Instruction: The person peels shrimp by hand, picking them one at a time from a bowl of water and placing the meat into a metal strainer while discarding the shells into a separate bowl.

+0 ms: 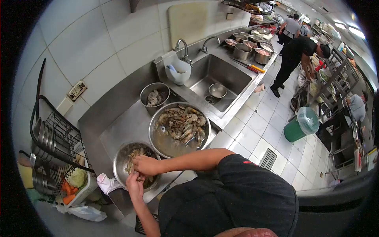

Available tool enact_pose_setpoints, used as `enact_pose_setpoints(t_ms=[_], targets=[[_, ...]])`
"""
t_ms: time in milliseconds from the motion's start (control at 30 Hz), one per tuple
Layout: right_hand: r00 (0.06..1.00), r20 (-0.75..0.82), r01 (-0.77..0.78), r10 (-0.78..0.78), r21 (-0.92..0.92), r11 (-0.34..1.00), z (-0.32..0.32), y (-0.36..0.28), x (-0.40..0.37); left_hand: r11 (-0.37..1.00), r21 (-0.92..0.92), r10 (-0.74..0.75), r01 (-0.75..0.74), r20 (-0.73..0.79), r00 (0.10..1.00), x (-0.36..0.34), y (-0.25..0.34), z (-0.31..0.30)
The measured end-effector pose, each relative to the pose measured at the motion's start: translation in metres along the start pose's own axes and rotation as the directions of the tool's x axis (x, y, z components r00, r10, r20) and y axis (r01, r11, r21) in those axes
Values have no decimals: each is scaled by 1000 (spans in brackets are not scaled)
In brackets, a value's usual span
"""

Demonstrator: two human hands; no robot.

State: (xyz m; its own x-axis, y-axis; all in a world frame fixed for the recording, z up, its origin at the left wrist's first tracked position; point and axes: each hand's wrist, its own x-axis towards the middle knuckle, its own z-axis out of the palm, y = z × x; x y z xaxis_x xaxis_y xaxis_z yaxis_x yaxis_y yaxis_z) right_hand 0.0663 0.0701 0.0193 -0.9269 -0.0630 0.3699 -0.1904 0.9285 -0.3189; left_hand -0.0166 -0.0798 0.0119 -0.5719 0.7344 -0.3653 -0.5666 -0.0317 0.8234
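Both my hands meet over a perforated metal colander (119,158) that holds shrimp scraps (136,153). My right hand (145,164) has its fingers bent together, and my left hand (135,184) pinches just below it; what they hold is too small to name. Beside the colander, a wide steel bowl (158,141) contains whole shrimp (182,123) in some liquid. Behind it, a deep steel pot (162,106) holds greyish peeled shrimp (154,97).
A sink (233,79) with a small bowl (218,90) lies beyond. Several pots (242,51) line the counter. A wire rack (59,134) and vegetable basket (87,182) stand left. A person (294,55) bends near shelves; a green bin (294,131) stands on the floor.
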Motion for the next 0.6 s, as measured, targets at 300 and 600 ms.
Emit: enact_pose_setpoints(t_ms=[300,600], targets=[[993,-118,14,-8,48,999,33,-7,-4,988,-152,-29,15,-89,996,2,-13,-17],[982,-187,18,3,113,993,52,-4,4,967,-253,-21,-25,-177,984,3,-25,-25]])
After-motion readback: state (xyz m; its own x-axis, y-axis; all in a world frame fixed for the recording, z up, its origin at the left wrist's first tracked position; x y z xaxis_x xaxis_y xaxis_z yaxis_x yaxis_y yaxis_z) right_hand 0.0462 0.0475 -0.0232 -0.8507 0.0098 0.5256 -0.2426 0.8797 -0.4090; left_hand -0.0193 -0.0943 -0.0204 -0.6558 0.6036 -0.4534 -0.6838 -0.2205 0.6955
